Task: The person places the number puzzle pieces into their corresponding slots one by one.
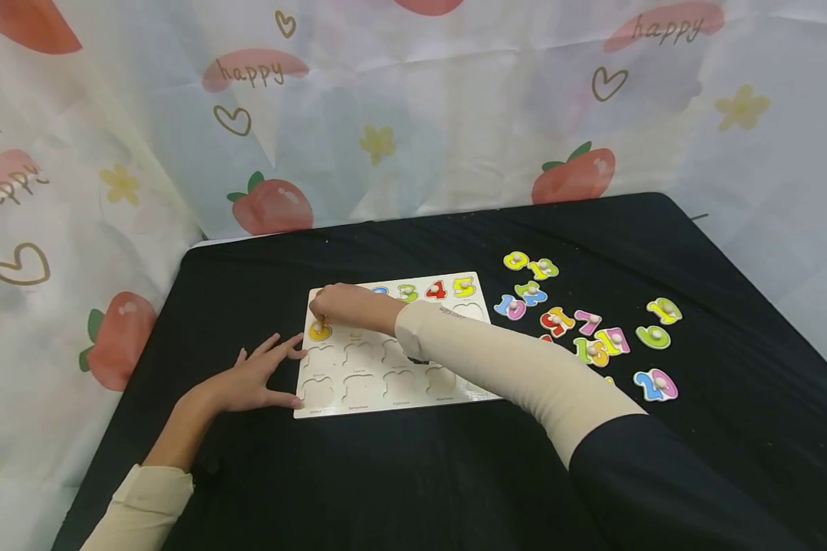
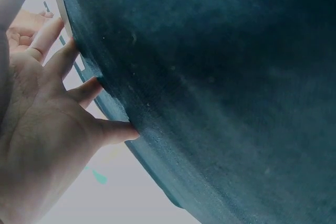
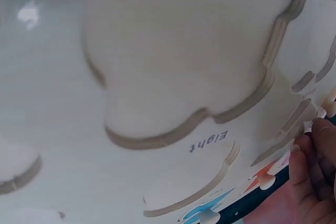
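Note:
My right hand [image 1: 348, 304] reaches across a white number-puzzle board [image 1: 358, 409]. Its thumb and fingers pinch the knob of a yellow-orange number piece [image 1: 320, 331] at the left end of the second row. In the right wrist view the fingertips [image 3: 310, 135] come together beside an orange piece [image 3: 331, 103], partly cut off by the frame. My left hand [image 1: 253, 381] is spread at the board's left edge, fingertips and thumb against it. From the left wrist view, the left hand [image 2: 47, 98] shows its palm side with the fingers straight and apart.
Green 3 [image 1: 407, 292], red 4 [image 1: 436, 290] and yellow 5 [image 1: 464, 287] pieces sit along the board's top row. Several loose number pieces lie right of it, among them a blue-and-pink 2-0 piece [image 1: 656, 385] and a pink 7 [image 1: 588, 321]. A black cloth [image 1: 413, 482] covers the table.

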`<control>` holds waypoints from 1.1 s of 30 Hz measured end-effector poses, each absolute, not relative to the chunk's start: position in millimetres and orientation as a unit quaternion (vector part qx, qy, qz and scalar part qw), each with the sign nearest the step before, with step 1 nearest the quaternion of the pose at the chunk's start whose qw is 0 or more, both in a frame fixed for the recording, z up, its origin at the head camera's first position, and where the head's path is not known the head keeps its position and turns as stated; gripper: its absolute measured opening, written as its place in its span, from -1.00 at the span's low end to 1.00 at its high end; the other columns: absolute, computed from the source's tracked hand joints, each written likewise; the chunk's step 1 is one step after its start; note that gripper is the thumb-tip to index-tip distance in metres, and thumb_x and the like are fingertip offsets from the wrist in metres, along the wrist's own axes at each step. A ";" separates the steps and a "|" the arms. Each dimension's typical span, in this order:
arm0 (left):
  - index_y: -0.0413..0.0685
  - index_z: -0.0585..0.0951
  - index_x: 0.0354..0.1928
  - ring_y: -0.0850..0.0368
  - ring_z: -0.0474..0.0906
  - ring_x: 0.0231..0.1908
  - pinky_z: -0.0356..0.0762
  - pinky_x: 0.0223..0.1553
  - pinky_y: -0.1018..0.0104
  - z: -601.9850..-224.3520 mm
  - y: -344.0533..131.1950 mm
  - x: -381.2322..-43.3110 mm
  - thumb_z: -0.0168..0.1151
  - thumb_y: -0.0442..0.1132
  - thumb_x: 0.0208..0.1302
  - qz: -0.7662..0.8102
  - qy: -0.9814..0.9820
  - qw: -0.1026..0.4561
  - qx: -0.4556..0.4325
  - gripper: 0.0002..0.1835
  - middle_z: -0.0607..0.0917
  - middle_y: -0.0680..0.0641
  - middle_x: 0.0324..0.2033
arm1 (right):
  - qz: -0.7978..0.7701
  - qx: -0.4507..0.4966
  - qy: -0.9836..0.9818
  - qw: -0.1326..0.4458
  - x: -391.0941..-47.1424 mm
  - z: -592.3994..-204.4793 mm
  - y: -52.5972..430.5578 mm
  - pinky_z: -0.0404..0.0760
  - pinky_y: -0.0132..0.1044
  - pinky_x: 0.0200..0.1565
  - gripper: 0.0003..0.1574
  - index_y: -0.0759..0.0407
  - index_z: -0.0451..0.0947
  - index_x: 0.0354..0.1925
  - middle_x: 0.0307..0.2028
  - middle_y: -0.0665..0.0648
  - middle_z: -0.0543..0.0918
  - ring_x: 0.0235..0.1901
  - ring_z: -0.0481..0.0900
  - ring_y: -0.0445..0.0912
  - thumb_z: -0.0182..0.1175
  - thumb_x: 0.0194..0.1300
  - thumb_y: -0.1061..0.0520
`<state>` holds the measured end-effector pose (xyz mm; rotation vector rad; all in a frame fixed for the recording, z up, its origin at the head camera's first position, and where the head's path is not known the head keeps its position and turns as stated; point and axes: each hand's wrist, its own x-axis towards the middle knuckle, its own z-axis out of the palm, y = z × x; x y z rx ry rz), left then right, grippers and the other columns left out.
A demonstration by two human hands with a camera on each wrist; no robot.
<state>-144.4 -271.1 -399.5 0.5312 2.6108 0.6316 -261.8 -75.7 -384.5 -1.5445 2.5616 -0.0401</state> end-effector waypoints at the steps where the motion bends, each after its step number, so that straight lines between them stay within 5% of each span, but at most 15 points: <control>1: -0.11 0.15 0.41 -0.34 -0.28 0.37 -0.40 0.08 -0.53 -399.9 -271.2 -144.6 0.37 0.22 -0.02 0.225 0.934 0.201 0.190 0.03 0.11 -0.20 0.40 | -0.012 -0.515 0.854 0.075 -261.9 -384.3 -75.3 0.49 -0.44 -0.11 -0.77 0.11 0.63 -0.07 -0.13 0.01 0.66 -0.16 0.58 -0.16 0.19 0.30 0.21; 16: -0.10 0.11 0.42 -0.34 -0.26 0.37 -0.38 0.08 -0.53 -400.9 -273.5 -142.5 0.37 0.25 -0.04 0.225 0.934 0.197 0.196 0.08 0.16 -0.18 0.38 | 0.016 -0.479 0.874 0.078 -262.7 -361.8 -18.3 0.53 -0.32 -0.17 -0.77 0.08 0.61 -0.06 -0.15 0.04 0.62 -0.18 0.55 -0.12 0.19 0.31 0.15; 33: -0.10 0.15 0.41 -0.34 -0.25 0.37 -0.35 0.07 -0.54 -401.3 -272.3 -143.3 0.37 0.25 -0.04 0.228 0.933 0.187 0.206 0.05 0.16 -0.17 0.38 | 0.015 -0.391 0.919 0.045 -274.6 -331.4 157.5 0.53 -0.21 -0.34 -0.86 0.16 0.62 -0.19 -0.32 0.06 0.59 -0.43 0.48 -0.11 0.15 0.32 0.18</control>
